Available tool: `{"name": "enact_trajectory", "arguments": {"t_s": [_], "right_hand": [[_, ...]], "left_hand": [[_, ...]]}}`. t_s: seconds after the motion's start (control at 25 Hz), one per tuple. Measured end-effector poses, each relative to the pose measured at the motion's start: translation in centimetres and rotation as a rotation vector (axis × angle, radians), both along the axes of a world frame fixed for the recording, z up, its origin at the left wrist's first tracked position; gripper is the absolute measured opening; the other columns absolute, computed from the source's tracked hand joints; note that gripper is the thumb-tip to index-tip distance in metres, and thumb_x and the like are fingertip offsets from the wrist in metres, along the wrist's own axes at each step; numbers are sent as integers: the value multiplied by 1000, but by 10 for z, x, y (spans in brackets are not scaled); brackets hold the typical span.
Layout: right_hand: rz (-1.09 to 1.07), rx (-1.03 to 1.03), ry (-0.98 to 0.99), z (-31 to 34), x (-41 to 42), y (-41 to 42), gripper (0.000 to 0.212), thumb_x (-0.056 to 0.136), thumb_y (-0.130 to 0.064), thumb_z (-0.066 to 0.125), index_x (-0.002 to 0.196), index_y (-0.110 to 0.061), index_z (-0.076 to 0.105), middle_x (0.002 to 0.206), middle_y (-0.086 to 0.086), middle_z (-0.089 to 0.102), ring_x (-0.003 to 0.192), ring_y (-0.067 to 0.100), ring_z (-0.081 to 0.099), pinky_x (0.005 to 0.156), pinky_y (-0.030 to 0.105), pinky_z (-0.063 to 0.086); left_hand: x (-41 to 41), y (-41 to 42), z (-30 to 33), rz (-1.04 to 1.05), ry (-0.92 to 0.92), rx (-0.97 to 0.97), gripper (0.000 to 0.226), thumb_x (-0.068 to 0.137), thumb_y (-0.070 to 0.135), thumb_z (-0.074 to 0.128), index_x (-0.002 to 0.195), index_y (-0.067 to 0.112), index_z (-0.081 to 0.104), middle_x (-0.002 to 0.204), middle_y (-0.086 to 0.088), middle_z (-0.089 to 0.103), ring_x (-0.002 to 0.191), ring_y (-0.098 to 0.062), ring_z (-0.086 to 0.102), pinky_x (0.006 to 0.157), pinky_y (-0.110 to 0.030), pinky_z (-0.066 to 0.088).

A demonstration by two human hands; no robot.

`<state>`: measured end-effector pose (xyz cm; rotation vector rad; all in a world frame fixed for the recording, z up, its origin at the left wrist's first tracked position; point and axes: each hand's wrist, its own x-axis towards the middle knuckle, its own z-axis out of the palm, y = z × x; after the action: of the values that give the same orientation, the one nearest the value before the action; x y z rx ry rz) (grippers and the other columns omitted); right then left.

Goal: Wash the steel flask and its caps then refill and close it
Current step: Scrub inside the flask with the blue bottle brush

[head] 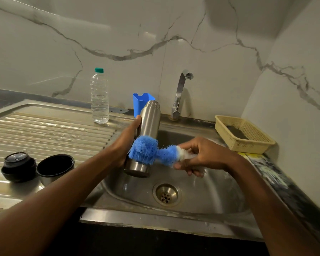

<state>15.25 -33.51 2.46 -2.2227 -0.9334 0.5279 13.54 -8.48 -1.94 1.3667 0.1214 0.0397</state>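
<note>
My left hand grips the uncapped steel flask over the left part of the sink basin, its mouth pointing up and away. My right hand holds a blue and white bottle brush by its white end. The blue bristle head presses against the flask's lower side. Two caps stand on the draining board at the left: a black inner stopper and a steel outer cup cap with a dark inside.
A clear plastic water bottle with a green lid stands behind the draining board. A blue holder and the tap are at the back. A cream basket holding a dark pad sits at the right. The drain is below my hands.
</note>
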Motion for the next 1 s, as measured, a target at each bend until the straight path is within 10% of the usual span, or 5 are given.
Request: {"name": "enact_trajectory", "arguments": {"t_s": [0.16,0.36,1.0], "right_hand": [[-247,88,-287,-3,5,1,36,83,-41,79,116,-42,65,83,3,76,65,20,69,65,45,63],[23,-4,28,-1,-1,3,23,91,-25,76,112,-33,68,78,7,74,59,13,65,56,26,57],[-235,92,-273,-2,2,3,31,84,-37,80,109,-45,65,81,4,75,62,14,67,62,39,61]], "left_hand": [[2,1,0,-4,11,25,41,101,64,38,109,28,57,96,-13,74,72,-21,76,61,-35,62],[5,1,-4,-14,-24,16,50,102,61,39,131,22,49,107,-11,70,78,-16,76,63,-31,61],[2,-1,-2,-4,-1,-5,43,98,65,45,107,26,60,90,-7,76,75,-20,76,65,-36,60]]}}
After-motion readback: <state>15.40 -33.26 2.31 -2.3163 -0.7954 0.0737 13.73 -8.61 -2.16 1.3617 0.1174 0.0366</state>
